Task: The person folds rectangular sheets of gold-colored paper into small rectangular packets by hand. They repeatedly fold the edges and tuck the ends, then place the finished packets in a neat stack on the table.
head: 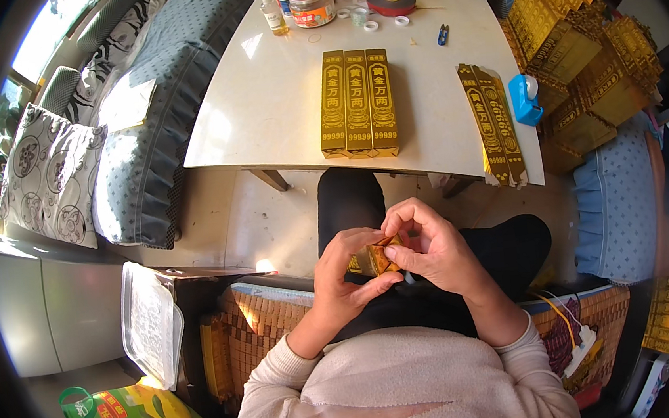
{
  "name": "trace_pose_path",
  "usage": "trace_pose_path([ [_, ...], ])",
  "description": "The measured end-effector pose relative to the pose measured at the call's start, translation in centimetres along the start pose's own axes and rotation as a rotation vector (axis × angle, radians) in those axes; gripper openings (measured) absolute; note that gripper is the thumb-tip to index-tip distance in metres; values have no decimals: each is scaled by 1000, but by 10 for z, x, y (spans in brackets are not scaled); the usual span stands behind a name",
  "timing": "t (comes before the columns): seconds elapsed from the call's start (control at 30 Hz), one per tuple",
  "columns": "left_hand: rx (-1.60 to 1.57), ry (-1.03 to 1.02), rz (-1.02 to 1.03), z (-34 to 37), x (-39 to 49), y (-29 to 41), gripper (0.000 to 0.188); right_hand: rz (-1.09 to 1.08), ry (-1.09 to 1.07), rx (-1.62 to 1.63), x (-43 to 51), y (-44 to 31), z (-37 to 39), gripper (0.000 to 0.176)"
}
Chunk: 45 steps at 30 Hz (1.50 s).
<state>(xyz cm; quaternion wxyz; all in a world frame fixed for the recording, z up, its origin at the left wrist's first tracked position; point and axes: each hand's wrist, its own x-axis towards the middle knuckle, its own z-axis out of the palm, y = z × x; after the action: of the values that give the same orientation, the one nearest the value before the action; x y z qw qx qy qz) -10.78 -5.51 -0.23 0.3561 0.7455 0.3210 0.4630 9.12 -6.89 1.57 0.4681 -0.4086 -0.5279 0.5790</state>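
Observation:
Above my lap, both hands hold a gold printed cardboard box by its end, where the flaps meet. My left hand wraps around its side, thumb below and fingers above. With thumb and fingertips my right hand pinches the end flaps. Most of the box's length is hidden by my left hand. On the table before me, three long gold boxes lie side by side. To their right is a small stack of flattened gold cartons, bearing printed writing.
The white table also carries a blue tape dispenser, blue thread snips, a tape roll and a plastic jar. Stacked gold boxes stand at right. A plastic tub lid and green bag are at left.

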Motion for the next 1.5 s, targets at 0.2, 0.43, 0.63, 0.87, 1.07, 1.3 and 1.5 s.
trace_pose_path([
  [0.2,-36,-2,-39,-3,-3,-3,69,-51,-99,192,-4,5,-8,53],
  [0.43,50,-29,-169,4,-5,-12,72,-202,-15,60,-1,15,-22,56],
  [0.63,-62,-145,-427,15,-16,-17,64,-122,397,321,19,25,-64,49],
  [0.87,222,22,-311,42,0,-26,73,-127,304,-213,2,56,-18,97],
  [1.07,347,-69,-253,47,18,-22,78,-264,398,-620,2,55,-27,101],
  [1.3,432,-337,-2,5,47,-18,75,-351,190,-1138,-8,-7,-109,88],
  [1.5,506,77,86,4,72,-21,70,-414,599,-859,-8,9,-129,60],
])
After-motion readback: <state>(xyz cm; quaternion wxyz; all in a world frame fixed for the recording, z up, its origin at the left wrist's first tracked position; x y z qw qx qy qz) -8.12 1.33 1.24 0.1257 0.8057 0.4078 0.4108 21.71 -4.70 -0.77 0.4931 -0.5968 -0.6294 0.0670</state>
